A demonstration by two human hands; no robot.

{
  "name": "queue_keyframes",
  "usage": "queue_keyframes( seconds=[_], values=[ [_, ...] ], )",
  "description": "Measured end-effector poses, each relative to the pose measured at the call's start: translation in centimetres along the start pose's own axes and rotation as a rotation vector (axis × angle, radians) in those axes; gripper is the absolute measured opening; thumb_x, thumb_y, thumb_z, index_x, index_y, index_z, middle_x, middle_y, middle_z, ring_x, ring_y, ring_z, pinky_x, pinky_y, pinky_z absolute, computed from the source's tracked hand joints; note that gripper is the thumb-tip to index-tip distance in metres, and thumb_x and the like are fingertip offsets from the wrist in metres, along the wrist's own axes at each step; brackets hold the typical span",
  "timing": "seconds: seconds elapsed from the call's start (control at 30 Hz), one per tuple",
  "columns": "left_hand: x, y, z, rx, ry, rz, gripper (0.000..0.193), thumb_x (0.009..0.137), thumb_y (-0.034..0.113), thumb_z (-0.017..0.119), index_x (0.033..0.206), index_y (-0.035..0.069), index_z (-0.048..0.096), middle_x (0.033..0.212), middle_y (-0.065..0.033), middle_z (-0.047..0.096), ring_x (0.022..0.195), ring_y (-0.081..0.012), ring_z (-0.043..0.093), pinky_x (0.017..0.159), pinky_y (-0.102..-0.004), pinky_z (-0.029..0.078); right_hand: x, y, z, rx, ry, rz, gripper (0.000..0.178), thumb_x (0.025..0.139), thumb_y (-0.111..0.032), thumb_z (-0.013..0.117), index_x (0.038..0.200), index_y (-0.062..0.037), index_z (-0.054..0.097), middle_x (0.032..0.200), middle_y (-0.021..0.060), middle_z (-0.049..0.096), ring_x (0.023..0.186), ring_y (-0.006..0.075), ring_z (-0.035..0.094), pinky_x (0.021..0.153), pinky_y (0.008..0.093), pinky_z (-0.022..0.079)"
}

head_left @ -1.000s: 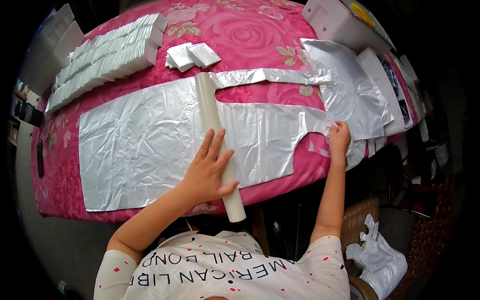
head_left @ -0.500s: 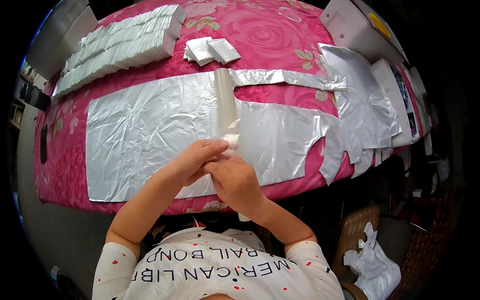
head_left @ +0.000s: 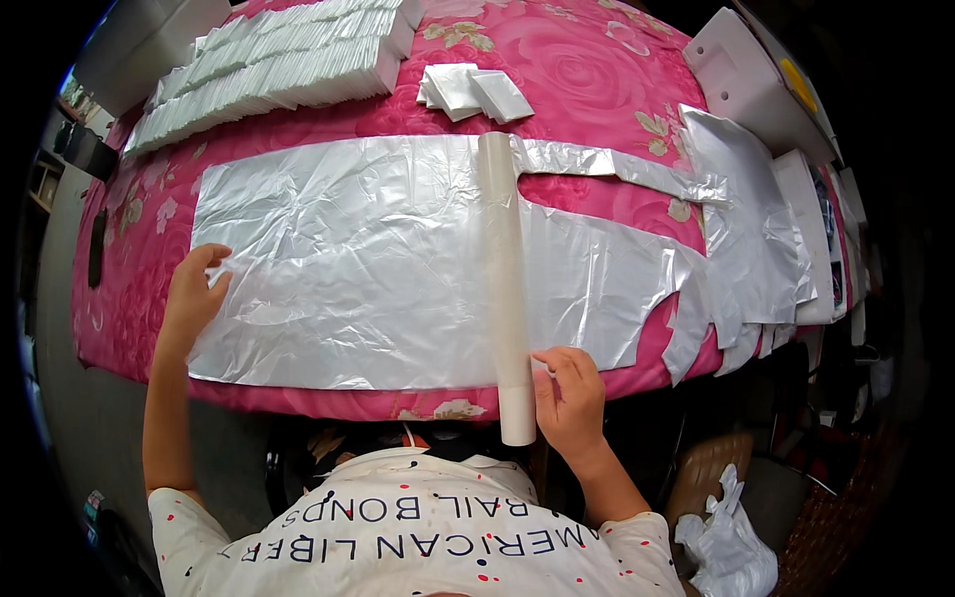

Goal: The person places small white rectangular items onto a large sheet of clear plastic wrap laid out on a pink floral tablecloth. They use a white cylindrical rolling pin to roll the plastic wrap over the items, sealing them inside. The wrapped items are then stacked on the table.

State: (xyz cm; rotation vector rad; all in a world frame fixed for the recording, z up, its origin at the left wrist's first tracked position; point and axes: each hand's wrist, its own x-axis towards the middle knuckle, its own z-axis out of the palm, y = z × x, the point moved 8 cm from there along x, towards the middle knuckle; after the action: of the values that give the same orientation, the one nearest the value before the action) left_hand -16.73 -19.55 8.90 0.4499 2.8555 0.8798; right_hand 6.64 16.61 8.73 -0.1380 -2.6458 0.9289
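A thin translucent plastic sheet [head_left: 348, 269] with strap-like cut-outs at its right end lies flat on the table. Across it, running from far to near, is a beige tube [head_left: 505, 269] whose near end juts past the table edge. My left hand [head_left: 194, 298] is at the sheet's left edge, thumb and fingers apart, with nothing visible in it. Close beside the tube's near right side is my right hand [head_left: 572, 398]. Its fingers are bent with a gap between thumb and forefinger; whether they touch the tube is hard to tell.
Long rows of folded white packets [head_left: 288, 70] stand at the back left, with a few loose flat packets [head_left: 476, 93] nearby. More plastic sheets [head_left: 746, 209] overlap at the right, beside a white foam box [head_left: 761, 85]. A pink floral cloth [head_left: 557, 65] covers the table.
My hands, together over the tube before, have parted. The left has moved to the sheet's left edge, the right to the tube's near end. The view has shifted slightly.
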Motion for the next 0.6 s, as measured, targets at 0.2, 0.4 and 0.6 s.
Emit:
queue_keyframes(
  seconds=[0.2,0.4,0.6],
  values=[
    [-3.7,17.1,8.4,-0.002,0.046,0.537,0.039,0.072,-0.010,0.050,0.110,-0.002,0.054,0.118,-0.0162,0.053,0.113,-0.0334,0.048,0.096,-0.0377,0.039,7.1,4.2,3.0,-0.293,-0.166,-0.140,0.034,0.082,-0.014,0.055,0.115,-0.0110,0.060,0.144,0.0165,0.025,0.134,0.0364,0.012,0.107,0.0441,0.016],
    [-4.3,20.7,18.2,0.095,-0.172,0.623,0.055,0.082,0.017,0.052,0.128,-0.009,0.037,0.139,-0.0242,0.030,0.131,-0.0364,0.027,0.106,-0.0463,0.023,15.5,7.2,5.4,-0.408,-0.111,-0.193,0.039,0.086,-0.026,0.050,0.124,-0.0178,0.055,0.148,0.0159,0.013,0.137,0.0366,0.006,0.107,0.0485,0.012],
    [-2.5,18.7,19.1,0.137,-0.199,0.584,0.068,0.084,0.031,0.053,0.134,-0.007,0.028,0.144,-0.0229,0.022,0.136,-0.0353,0.017,0.110,-0.0462,0.014,20.2,13.8,1.7,-0.421,0.060,0.039,0.058,0.088,-0.056,0.037,0.116,-0.0100,0.059,0.145,0.0249,0.018,0.134,0.0444,0.009,0.105,0.0546,0.012]
  ],
)
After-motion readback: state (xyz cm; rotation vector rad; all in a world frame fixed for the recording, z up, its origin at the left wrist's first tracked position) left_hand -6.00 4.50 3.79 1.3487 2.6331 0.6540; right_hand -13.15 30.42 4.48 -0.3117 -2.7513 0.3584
